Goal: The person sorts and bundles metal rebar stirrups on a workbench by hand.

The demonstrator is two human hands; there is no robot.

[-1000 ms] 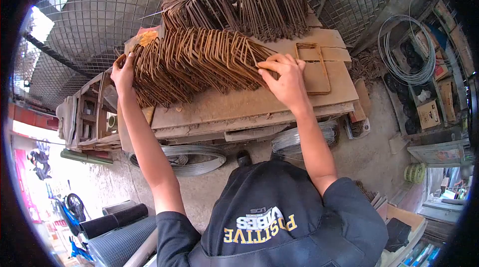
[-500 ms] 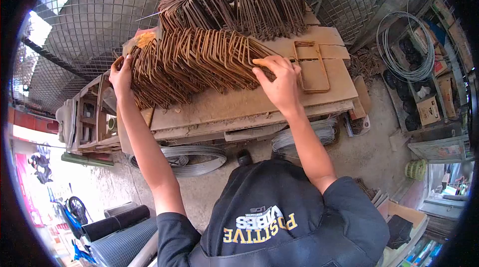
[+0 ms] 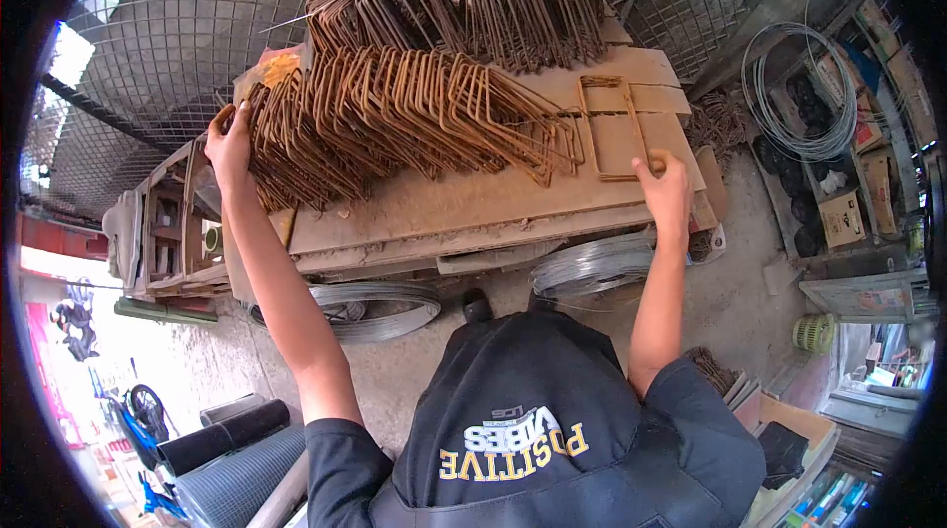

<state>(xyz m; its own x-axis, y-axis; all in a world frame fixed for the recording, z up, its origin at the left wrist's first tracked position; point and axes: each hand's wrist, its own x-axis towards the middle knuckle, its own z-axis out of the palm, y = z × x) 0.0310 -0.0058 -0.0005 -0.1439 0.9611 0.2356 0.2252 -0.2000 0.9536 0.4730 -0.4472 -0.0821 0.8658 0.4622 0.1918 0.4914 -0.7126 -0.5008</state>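
Observation:
A long row of rusty rectangular rebar stirrups (image 3: 395, 118) leans across the wooden table, its right end slanting low. At the row's left end, my left hand (image 3: 229, 145) has its fingers curled around the outermost stirrups. Apart from the row, to its right, one rebar stirrup (image 3: 590, 138) lies flat on the board. My right hand (image 3: 666, 188) is closed on that stirrup's near right corner, thumb and fingers pinching the bar.
Two round bundles of stirrups, a left bundle (image 3: 370, 0) and a right bundle (image 3: 533, 5), stand behind the row, before a wire mesh (image 3: 227, 25). Wire coils (image 3: 592, 266) lie under the table's front edge (image 3: 473, 222). Another wire coil (image 3: 801, 79) hangs at right.
My right hand has moved right, from the row's right end to the single stirrup. The row's right end now slumps further right. My left hand stays at the left end.

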